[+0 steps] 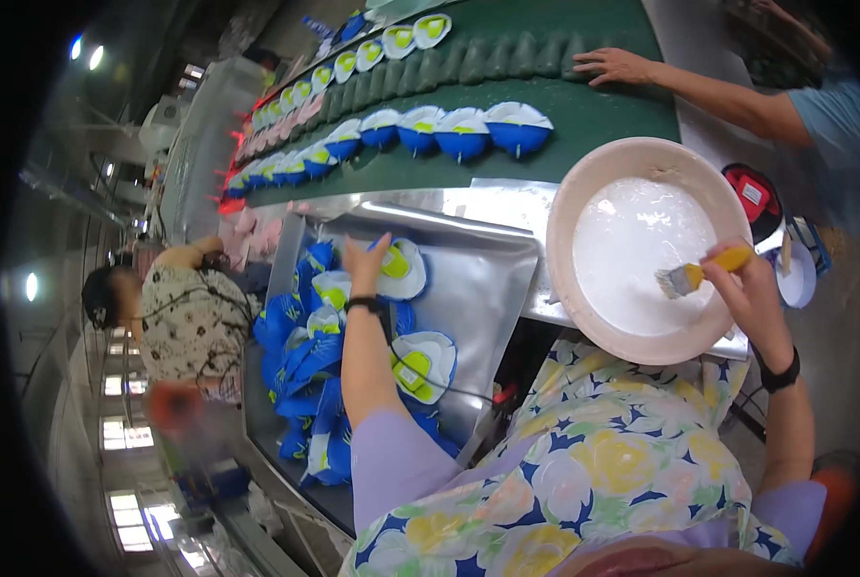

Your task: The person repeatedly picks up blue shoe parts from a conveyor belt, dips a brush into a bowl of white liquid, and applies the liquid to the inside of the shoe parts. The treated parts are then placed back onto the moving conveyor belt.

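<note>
My right hand (738, 284) grips the yellow handle of a paintbrush (682, 280). Its whitish bristles are over the white liquid (642, 240) in a large pale pink basin (563, 260). My left hand (364, 262) is over the metal tray (488, 260), its fingers closed at the edge of a blue and white shoe upper (406, 274) with a yellow-green patch; the exact grip is partly hidden. Below it lies another such upper (424, 367). Left of my forearm, several blue uppers (300, 361) are heaped in the tray.
Beyond the tray, a green conveyor belt (584, 154) carries rows of blue and white uppers (464, 130) and dark foot-shaped forms (468, 62). A co-worker's hand (613, 66) touches the forms at far right. Another person (194, 313) bends at left. A red and black container (752, 197) stands beside the basin.
</note>
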